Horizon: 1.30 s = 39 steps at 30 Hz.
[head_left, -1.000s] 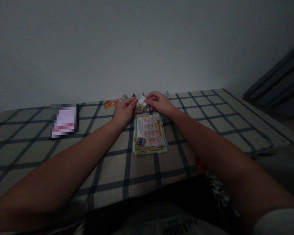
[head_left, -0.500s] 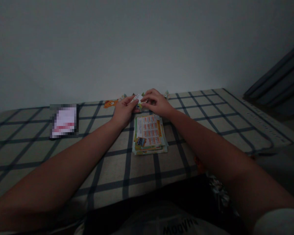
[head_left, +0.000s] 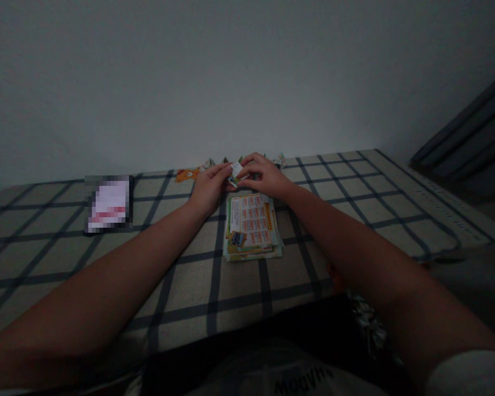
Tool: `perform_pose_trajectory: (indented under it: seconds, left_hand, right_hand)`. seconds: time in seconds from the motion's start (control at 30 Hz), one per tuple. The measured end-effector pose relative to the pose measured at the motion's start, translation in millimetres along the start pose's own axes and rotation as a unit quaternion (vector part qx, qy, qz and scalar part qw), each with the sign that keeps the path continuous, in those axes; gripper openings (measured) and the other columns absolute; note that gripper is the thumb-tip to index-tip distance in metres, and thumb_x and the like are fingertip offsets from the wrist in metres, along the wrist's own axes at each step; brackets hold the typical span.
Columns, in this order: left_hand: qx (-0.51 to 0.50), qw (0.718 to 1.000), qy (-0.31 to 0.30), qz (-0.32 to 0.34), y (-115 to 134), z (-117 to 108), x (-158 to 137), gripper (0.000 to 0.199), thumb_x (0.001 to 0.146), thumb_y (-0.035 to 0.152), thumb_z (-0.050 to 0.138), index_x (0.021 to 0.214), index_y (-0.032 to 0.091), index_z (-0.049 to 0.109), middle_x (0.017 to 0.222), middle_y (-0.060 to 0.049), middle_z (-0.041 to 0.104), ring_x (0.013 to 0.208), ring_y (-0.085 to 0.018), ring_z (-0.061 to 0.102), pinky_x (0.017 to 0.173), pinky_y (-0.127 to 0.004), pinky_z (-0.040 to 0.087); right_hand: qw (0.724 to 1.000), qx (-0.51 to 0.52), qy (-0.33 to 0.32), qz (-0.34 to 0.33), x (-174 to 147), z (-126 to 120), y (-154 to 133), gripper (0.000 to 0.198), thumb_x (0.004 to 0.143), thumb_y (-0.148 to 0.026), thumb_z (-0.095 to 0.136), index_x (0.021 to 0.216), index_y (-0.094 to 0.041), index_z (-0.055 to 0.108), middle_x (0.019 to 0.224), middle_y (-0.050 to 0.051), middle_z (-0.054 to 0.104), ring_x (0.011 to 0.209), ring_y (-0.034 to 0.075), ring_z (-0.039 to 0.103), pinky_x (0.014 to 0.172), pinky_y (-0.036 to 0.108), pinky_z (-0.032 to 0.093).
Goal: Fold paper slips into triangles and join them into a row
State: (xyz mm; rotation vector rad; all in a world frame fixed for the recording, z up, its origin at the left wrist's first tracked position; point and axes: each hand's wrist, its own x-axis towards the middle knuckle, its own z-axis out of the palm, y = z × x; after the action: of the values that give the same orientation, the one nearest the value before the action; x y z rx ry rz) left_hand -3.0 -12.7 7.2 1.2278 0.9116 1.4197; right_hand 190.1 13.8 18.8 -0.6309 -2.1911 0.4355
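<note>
Between my two hands is a small folded piece of printed paper (head_left: pixel 236 169), white with green and yellow patches. My left hand (head_left: pixel 209 186) pinches its left side between thumb and fingers. From the right, my right hand (head_left: pixel 264 174) grips its other edge with thumb and fingertips. Just nearer to me than the hands lies a stack of printed paper sheets (head_left: pixel 251 225), the top one covered in red and orange text blocks. Behind the hands, several small folded paper pieces (head_left: pixel 281 160) stand along the table's far edge, partly hidden by my fingers.
A checked cloth (head_left: pixel 190 286) covers the table, which meets a plain wall (head_left: pixel 247 77). At the left lies a blurred-out dark-edged object (head_left: pixel 109 203). An orange bear print (head_left: pixel 186 175) shows near the far edge. A dark curtain (head_left: pixel 470 126) hangs at the right.
The paper between my hands has turned a little, showing a raised white flap. My fingers have shifted slightly on it. The stack has stayed in place.
</note>
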Motion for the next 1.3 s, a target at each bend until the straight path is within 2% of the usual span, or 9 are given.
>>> perform_pose_trajectory:
  seconds: [0.2,0.47,0.63,0.77,0.9,1.07,1.3]
  left_hand:
    - [-0.039,0.999,-0.031,0.007,3.4,0.5,-2.0,0.032,0.074,0.043,0.081,0.094,0.018,0.075,0.089,-0.004,0.073,0.064,-0.010,0.062,0.057,-0.023,0.059]
    - [0.027,0.997,-0.063,0.029,-1.1,1.5,-4.5,0.045,0.064,0.037,0.090,0.104,0.020,0.076,0.092,-0.003,0.075,0.081,-0.015,0.069,0.071,-0.028,0.062]
    - [0.053,0.996,-0.055,0.037,-3.6,0.9,-3.1,0.048,0.064,0.043,0.090,0.103,0.019,0.077,0.093,-0.004,0.077,0.078,-0.015,0.069,0.074,-0.029,0.061]
    - [0.061,0.995,-0.066,0.035,-1.5,0.7,-4.0,0.049,0.065,0.048,0.090,0.101,0.018,0.078,0.095,-0.005,0.078,0.076,-0.014,0.069,0.075,-0.028,0.059]
    - [0.068,0.995,-0.066,0.034,-1.2,1.0,-4.4,0.050,0.063,0.051,0.090,0.100,0.018,0.078,0.097,-0.006,0.078,0.078,-0.015,0.069,0.076,-0.028,0.058]
    - [0.066,0.995,-0.068,0.032,-4.0,-0.3,-2.8,0.047,0.064,0.051,0.089,0.095,0.019,0.076,0.095,-0.005,0.077,0.078,-0.015,0.069,0.076,-0.028,0.058]
    - [0.083,0.994,-0.061,0.025,-2.8,2.0,-5.0,0.036,0.068,0.047,0.087,0.090,0.020,0.076,0.082,-0.003,0.075,0.068,-0.014,0.066,0.067,-0.027,0.055]
  right_hand:
    - [1.000,-0.001,0.030,0.009,1.4,-1.3,-2.5,0.011,0.090,-0.028,0.069,0.088,-0.018,0.072,0.110,0.008,0.058,0.104,0.021,0.057,0.095,0.039,0.046]
    - [0.995,-0.004,0.076,0.061,3.6,-5.5,-6.7,0.020,0.096,-0.032,0.060,0.081,-0.018,0.063,0.083,0.004,0.060,0.082,0.018,0.056,0.079,0.032,0.044]
    - [0.993,0.016,0.082,0.088,4.2,-4.4,-3.9,0.022,0.093,-0.035,0.064,0.079,-0.018,0.064,0.081,0.002,0.060,0.077,0.016,0.055,0.073,0.031,0.042]
    - [0.984,0.087,0.100,0.116,4.2,1.5,2.9,0.019,0.089,-0.038,0.069,0.090,-0.019,0.066,0.086,0.002,0.063,0.075,0.015,0.055,0.071,0.030,0.045]
    - [0.970,0.150,0.112,0.157,3.8,4.2,5.5,0.027,0.085,-0.037,0.073,0.105,-0.021,0.065,0.093,0.002,0.065,0.073,0.014,0.057,0.067,0.029,0.047]
    - [0.978,0.097,0.108,0.147,4.0,-0.7,-0.4,0.022,0.084,-0.039,0.073,0.090,-0.018,0.069,0.091,0.004,0.067,0.078,0.015,0.057,0.073,0.030,0.047]
    - [0.972,0.123,0.095,0.175,5.3,-1.7,-5.9,0.020,0.084,-0.036,0.072,0.083,-0.017,0.067,0.081,0.003,0.067,0.075,0.015,0.057,0.070,0.030,0.044]
